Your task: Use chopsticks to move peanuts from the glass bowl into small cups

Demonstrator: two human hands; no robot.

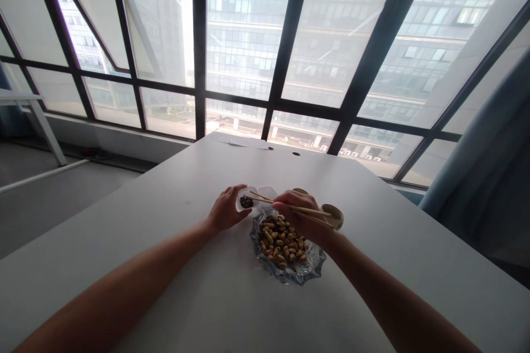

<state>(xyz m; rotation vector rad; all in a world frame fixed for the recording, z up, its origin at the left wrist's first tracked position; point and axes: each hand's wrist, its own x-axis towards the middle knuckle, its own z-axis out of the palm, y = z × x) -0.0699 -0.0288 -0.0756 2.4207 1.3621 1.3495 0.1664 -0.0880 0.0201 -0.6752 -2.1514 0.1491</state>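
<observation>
My left hand (226, 208) is wrapped round the side of a small clear plastic container (254, 203), which holds a little heap of dark pieces (245, 202), perhaps seeds. In my right hand (296, 207) is a pair of wooden chopsticks (309, 211). Their tips point left, over the container near the dark pieces; whether they pinch anything is too small to tell. Nearer to me, below my right hand, stands a scalloped glass bowl (313, 269) with many peanuts in shells (281, 245) and some dark pieces among them. My right hand hides part of its far side.
A green-rimmed cup (333, 215) stands just right of my right hand. A second round rim (300, 191) shows partly behind that hand. Paper (248, 143) lies at the far edge of the white table (182, 287), before the windows. A curtain (480, 165) hangs on the right.
</observation>
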